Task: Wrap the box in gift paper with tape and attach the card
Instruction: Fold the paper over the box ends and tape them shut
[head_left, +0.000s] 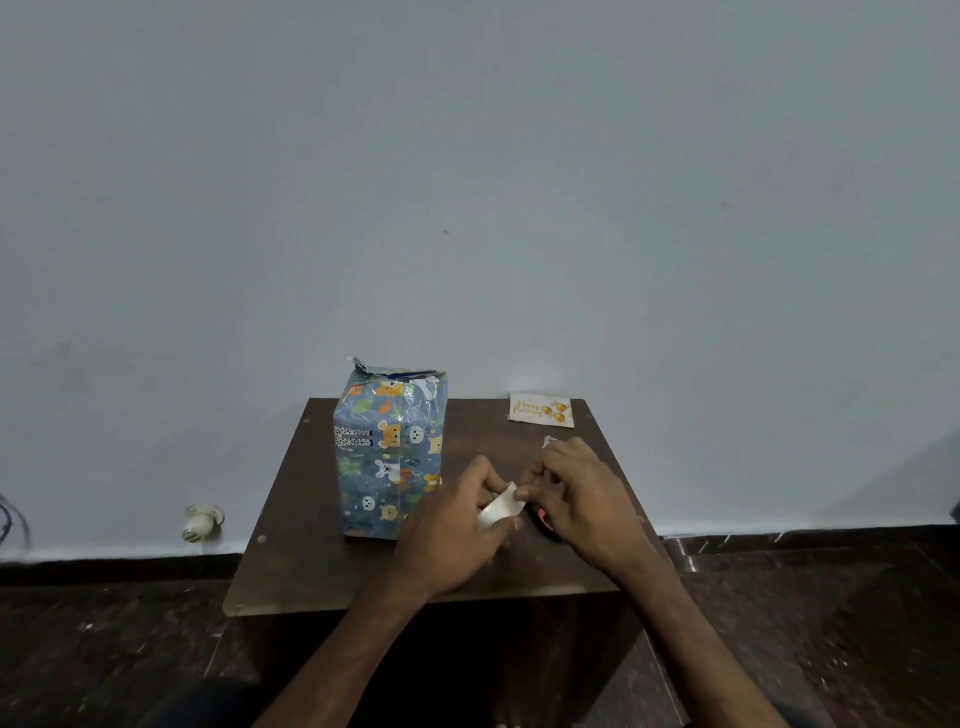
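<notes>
Box (389, 452) in animal-print gift paper, upright on the table (311, 561), left of centre, touched by neither hand. Sides covered, long seam down the front face. Top end ragged and not flat, flaps sticking up, so likely not yet sealed.

Left hand (447, 525) and right hand (587, 499) close together just right of the box, above the table's front half. Tape strip (497, 510) stretched between them. Left fingers (485, 470) curled, pinching the near end. Right fingers (543, 470) curled down onto the far end, apparently pinching it too; exact contact hidden. Dark red-marked object (543, 519) half under the right hand, probably the tape dispenser. Pale scrap (548, 441) just beyond the right knuckles, cannot tell what.

Card (541, 410) flat at the far right corner of the table, well apart from the box.

Handling, as a judgement:
- Tape strip: light, limp, sticky, prone to curling onto itself. Hold by the ends only and keep taut.
- Box: probably light and stiff, but tall, so easy to tip. Steady by the side walls and press flaps from above.
- Paper: glossy, thin, easy to tear at the corners.
- Card: thin, lift by an edge.
</notes>
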